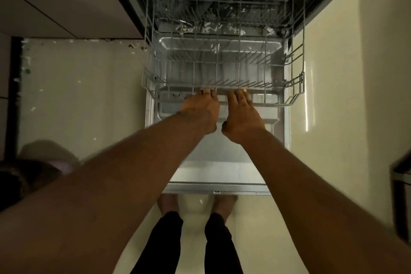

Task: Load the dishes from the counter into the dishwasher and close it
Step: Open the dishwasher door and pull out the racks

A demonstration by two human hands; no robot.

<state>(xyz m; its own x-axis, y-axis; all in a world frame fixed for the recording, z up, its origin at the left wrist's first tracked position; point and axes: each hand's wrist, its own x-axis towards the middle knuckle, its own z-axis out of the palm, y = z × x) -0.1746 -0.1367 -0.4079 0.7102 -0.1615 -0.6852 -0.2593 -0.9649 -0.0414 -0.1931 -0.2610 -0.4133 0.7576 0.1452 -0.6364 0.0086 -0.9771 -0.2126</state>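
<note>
Upper left of frame: cabinet front (66,0), pale floor (77,95) below it, no dishes or counter in view. Centre: dishwasher door (213,162) is dropped flat, wire rack (222,66) pulled out over it, looks empty. Left hand (201,111) sits on the rack's front rail just left of centre, fingers (208,93) curled over the wire, gripping it. Right hand (242,118) just beside it on the same rail, fingers hooked over the front edge too. Looks like the rack is being slid on its runners, direction can't be told from one shot. To do it well: keep both hands level and pull or push evenly so the rack doesn't skew and bind, stay square to the door, feet (195,204) clear of its front edge. Right of frame: more floor, dark object (402,176) at the edge, unclear what.
</note>
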